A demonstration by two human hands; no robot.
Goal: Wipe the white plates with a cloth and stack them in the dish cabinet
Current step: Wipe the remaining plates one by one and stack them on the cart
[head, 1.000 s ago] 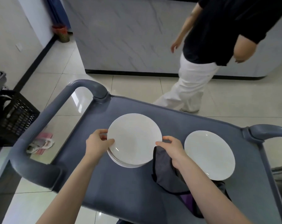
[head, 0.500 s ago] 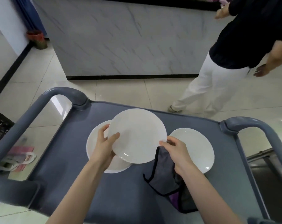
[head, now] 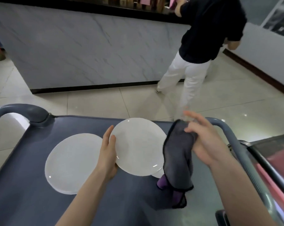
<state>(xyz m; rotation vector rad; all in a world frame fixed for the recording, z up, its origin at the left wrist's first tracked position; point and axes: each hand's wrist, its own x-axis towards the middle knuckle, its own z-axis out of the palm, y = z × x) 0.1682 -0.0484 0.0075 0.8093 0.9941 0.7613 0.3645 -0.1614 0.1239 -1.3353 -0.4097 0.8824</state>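
Note:
My left hand (head: pixel 108 154) grips the left rim of a white plate (head: pixel 138 145) and holds it lifted and tilted above the grey cart top (head: pixel 32 201). My right hand (head: pixel 204 141) holds a dark grey cloth (head: pixel 177 159) with a purple underside, which hangs down beside the plate's right edge. A stack of white plates (head: pixel 73 162) lies flat on the cart to the left of my left hand. A sliver of another white plate (head: pixel 158 174) shows under the held plate and the cloth.
The cart has raised grey handles at the left (head: pixel 20 110) and right (head: pixel 227 132). A person in a dark top and white trousers (head: pixel 191 74) walks away along a marble-fronted counter (head: pixel 89 51). A metal frame with something pink (head: pixel 271 173) stands at the right.
My left hand carried the top plate up and to the right, off the stack. My right hand lifted the cloth from the cart. The person walked farther away to the right.

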